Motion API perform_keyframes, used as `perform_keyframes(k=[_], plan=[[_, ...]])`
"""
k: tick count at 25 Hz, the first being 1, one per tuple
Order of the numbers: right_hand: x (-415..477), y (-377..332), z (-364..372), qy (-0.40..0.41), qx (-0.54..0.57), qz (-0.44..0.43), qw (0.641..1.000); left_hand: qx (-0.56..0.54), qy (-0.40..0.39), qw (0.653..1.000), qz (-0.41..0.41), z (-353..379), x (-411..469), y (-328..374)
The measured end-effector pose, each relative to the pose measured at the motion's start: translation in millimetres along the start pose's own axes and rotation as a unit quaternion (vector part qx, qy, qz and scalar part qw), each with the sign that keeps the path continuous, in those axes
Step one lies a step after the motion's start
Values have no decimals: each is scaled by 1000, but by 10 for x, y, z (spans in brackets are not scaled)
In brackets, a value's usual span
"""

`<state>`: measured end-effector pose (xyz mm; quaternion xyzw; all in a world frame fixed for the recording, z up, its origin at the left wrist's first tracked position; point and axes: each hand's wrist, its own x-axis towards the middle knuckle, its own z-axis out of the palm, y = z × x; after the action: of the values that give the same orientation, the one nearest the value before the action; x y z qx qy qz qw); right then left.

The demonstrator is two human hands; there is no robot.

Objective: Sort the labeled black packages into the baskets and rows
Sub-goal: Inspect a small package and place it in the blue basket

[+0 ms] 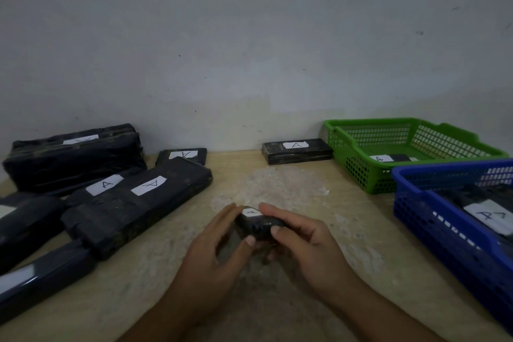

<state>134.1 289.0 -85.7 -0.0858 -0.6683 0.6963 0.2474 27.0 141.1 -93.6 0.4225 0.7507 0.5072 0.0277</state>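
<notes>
1. One small package (258, 223) sits between both hands, raised just above the table (277, 180) near its front middle. Its white label (250, 212) faces up, but the letter is too blurred to read.
2. It looks light and compact, wrapped in glossy black film. I judge it firm enough to pinch but a little slippery. The two ends seem the best places to hold it, since that leaves the label uncovered.
3. The left hand (213, 255) grasps the left end, with fingers curled over the far edge and the thumb on the near face.
4. The right hand (305, 244) grasps the right end the same way. Both grips are narrow and closed onto the package.
5. A heap (133, 203) of larger packages lies at the left, and a lone one (297, 150) lies by the wall.
6. The green basket (361, 175) and blue basket (416, 211) stand at the right, each holding at least one labelled package.
</notes>
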Motion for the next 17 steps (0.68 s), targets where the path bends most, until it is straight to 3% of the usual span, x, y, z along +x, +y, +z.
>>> perform_keyframes(k=[5,12,17], plan=[[-27,37,-4,-11,-86,-22,996,-36,-30,999,1,-14,-8,24],[-63,-16,-4,-30,6,10,999,5,-13,1000,14,-30,-20,32],[-63,25,54,-6,-59,-20,998,41,-5,998,53,-11,-41,106]])
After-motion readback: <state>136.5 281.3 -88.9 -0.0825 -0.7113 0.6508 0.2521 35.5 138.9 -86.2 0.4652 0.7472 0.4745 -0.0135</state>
